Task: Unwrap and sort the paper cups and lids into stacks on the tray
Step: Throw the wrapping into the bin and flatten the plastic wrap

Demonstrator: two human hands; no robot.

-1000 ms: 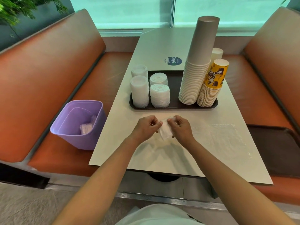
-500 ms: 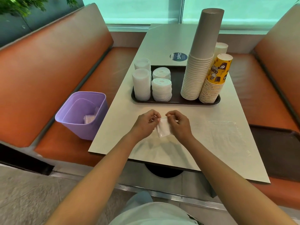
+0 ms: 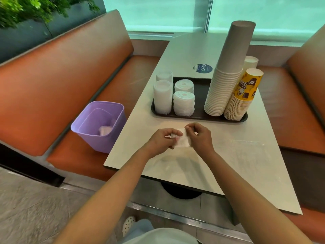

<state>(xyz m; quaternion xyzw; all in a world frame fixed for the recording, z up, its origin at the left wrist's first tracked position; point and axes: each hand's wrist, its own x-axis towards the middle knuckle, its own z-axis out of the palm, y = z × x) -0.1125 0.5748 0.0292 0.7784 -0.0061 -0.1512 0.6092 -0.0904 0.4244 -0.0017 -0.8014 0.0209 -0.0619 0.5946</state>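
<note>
A pale rectangular surface ran between two orange upholstered booth benches, its far end butting against a sill under a wide frosted green window. Green foliage showed at the upper left behind the bench back. A round dark blue sticker sat on the surface just beyond a dark tray. On the tray's left part stood four stacks of white lids, two taller and two shorter. On its right part stood a tall stack of white paper cups topped by a grey-brown cup, touching a shorter leaning stack of yellow printed cups, with another white stack partly hidden behind them.

Nearer the person, above the surface's front part, the left hand and the right hand each pinched a side of a small crumpled piece of clear plastic wrap, fingers curled on it. A thin sheet of clear film lay flat on the surface to the right. A lilac plastic bin stood on the left bench seat beside the surface edge, with crumpled wrap inside. A second dark tray lay on the right bench seat
</note>
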